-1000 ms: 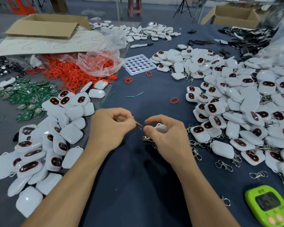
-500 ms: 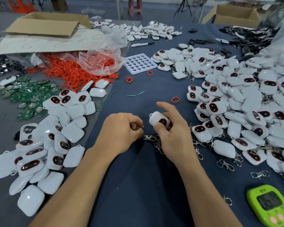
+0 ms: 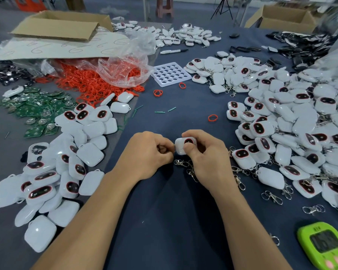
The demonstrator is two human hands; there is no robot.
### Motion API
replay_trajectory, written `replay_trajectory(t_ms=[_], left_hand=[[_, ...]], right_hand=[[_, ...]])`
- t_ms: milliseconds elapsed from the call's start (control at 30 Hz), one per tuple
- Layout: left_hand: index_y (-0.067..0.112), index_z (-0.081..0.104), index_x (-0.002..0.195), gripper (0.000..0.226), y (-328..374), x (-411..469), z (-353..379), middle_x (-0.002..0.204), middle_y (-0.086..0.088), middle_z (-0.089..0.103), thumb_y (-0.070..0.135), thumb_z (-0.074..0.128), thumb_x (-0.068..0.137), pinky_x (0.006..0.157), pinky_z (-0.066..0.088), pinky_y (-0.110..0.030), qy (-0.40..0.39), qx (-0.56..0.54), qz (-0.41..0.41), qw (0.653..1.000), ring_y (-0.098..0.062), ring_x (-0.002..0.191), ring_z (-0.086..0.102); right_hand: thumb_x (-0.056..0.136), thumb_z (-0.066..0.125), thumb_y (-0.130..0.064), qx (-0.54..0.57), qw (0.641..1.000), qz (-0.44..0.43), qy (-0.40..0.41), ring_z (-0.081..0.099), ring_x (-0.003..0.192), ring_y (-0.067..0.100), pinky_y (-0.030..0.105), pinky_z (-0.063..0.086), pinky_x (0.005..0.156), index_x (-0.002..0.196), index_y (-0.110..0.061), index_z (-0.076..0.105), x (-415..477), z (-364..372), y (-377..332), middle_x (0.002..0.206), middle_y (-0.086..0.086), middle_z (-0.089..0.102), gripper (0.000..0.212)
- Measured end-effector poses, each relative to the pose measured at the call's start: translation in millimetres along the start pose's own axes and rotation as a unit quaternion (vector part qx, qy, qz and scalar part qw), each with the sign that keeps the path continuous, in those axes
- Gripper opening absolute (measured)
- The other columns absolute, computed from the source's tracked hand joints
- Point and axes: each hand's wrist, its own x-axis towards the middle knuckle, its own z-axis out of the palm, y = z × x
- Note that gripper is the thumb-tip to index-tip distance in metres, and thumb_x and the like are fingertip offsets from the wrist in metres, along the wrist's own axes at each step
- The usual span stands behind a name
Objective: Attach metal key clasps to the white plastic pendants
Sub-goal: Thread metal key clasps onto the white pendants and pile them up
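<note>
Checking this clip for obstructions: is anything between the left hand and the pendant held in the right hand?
Nothing visible. The left hand sits right against the pendant gripped by the right hand. Loose clasps lie on the table nearer the person, not between them. Whether the left hand pinches a clasp is hidden.

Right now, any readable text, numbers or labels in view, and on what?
"6": drawn in red, repeated, on the cardboard sheet; might be mere loops.
Green timer: display digits and small label above them too blurred to read.
Nothing else legible.
</note>
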Motion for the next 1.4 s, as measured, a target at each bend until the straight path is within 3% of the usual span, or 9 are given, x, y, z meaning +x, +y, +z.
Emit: replay_trajectory(t_ms=[400, 567, 700, 800, 900, 967, 1100, 1233, 1400], left_hand=[[0.041, 0.075, 0.077, 0.009, 2.5, -3.3, 2.7, 0.070, 0.019, 0.062, 0.032, 0.076, 0.077, 0.053, 0.040, -0.024, 0.008, 0.020, 0.009, 1.000, -0.007, 0.066, 0.057], [0.036, 0.074, 0.074, 0.004, 4.3, -6.6, 4.7, 0.066, 0.015, 0.061, 0.035, 0.077, 0.077, 0.054, 0.041, -0.025, 0.037, 0.039, 0.017, 0.998, -0.009, 0.064, 0.055], [0.035, 0.072, 0.071, 0.008, 4.4, -7.9, 6.5, 0.062, 0.016, 0.062, 0.033, 0.079, 0.071, 0.050, 0.044, -0.024, 0.048, 0.005, -0.005, 0.999, -0.006, 0.054, 0.054], [0.042, 0.076, 0.085, 0.020, 2.5, -6.7, 4.2, 0.066, 0.014, 0.064, 0.030, 0.082, 0.072, 0.053, 0.046, -0.024, 0.042, -0.060, 0.003, 0.997, -0.004, 0.055, 0.053], [0.048, 0.078, 0.090, 0.020, 1.3, -4.3, 0.6, 0.070, 0.009, 0.069, 0.032, 0.082, 0.079, 0.056, 0.043, -0.025, 0.015, -0.110, 0.022, 0.994, -0.003, 0.057, 0.052], [0.047, 0.079, 0.088, 0.015, 1.8, -2.7, -0.8, 0.069, 0.007, 0.070, 0.035, 0.079, 0.080, 0.056, 0.041, -0.020, 0.007, -0.157, 0.025, 0.987, -0.003, 0.058, 0.052], [0.039, 0.079, 0.103, 0.026, 5.7, -3.3, -2.4, 0.078, 0.004, 0.074, 0.030, 0.078, 0.079, 0.066, 0.047, -0.018, 0.004, -0.269, 0.031, 0.963, -0.008, 0.068, 0.058], [0.039, 0.081, 0.091, 0.015, 9.2, -5.7, 1.1, 0.077, 0.006, 0.077, 0.031, 0.081, 0.077, 0.068, 0.049, -0.014, 0.035, -0.299, 0.038, 0.953, -0.004, 0.069, 0.066], [0.029, 0.076, 0.072, 0.020, 10.5, -6.0, 1.5, 0.059, 0.009, 0.064, 0.048, 0.080, 0.073, 0.055, 0.041, -0.015, 0.041, -0.315, 0.037, 0.948, -0.004, 0.054, 0.051]], right_hand=[[0.095, 0.071, -0.015, -0.030, 0.999, 0.010, -0.029, 0.063, 0.074, 0.002, 0.007, 0.043, 0.065, 0.096, -0.036, 0.078, -2.1, -6.5, -6.0, 0.083, -0.013, 0.072, 0.022], [0.094, 0.070, -0.013, -0.027, 0.998, 0.007, -0.048, 0.063, 0.072, 0.012, 0.012, 0.047, 0.061, 0.092, -0.034, 0.077, -2.5, -9.1, -7.4, 0.081, -0.005, 0.073, 0.022], [0.093, 0.069, -0.010, -0.002, 0.998, 0.014, -0.054, 0.064, 0.072, 0.006, 0.011, 0.046, 0.064, 0.092, -0.034, 0.078, -4.9, -9.8, -4.2, 0.082, -0.014, 0.073, 0.026], [0.093, 0.066, -0.006, 0.058, 0.997, 0.031, -0.041, 0.062, 0.066, 0.003, 0.016, 0.047, 0.066, 0.091, -0.031, 0.079, -3.5, -9.6, -4.5, 0.078, -0.017, 0.072, 0.028], [0.089, 0.063, -0.005, 0.193, 0.978, 0.060, -0.042, 0.047, 0.050, 0.008, 0.017, 0.040, 0.051, 0.090, -0.026, 0.081, -2.4, -14.2, -6.2, 0.071, -0.006, 0.066, 0.027], [0.088, 0.063, -0.005, 0.244, 0.966, 0.079, -0.041, 0.042, 0.048, 0.012, 0.018, 0.035, 0.045, 0.089, -0.022, 0.081, -2.0, -16.8, -5.9, 0.072, 0.003, 0.064, 0.025], [0.094, 0.058, 0.005, 0.282, 0.952, 0.110, -0.047, 0.041, 0.046, 0.015, 0.022, 0.032, 0.041, 0.087, -0.018, 0.081, -1.5, -19.0, -6.6, 0.073, 0.006, 0.065, 0.033], [0.096, 0.056, 0.003, 0.314, 0.938, 0.129, -0.068, 0.045, 0.044, 0.015, 0.023, 0.034, 0.040, 0.086, -0.016, 0.081, -4.3, -19.6, -9.6, 0.070, 0.008, 0.066, 0.034], [0.099, 0.055, 0.002, 0.359, 0.918, 0.149, -0.080, 0.046, 0.046, 0.016, 0.024, 0.034, 0.041, 0.090, -0.013, 0.082, -7.4, -17.4, -11.3, 0.069, 0.010, 0.064, 0.032]])
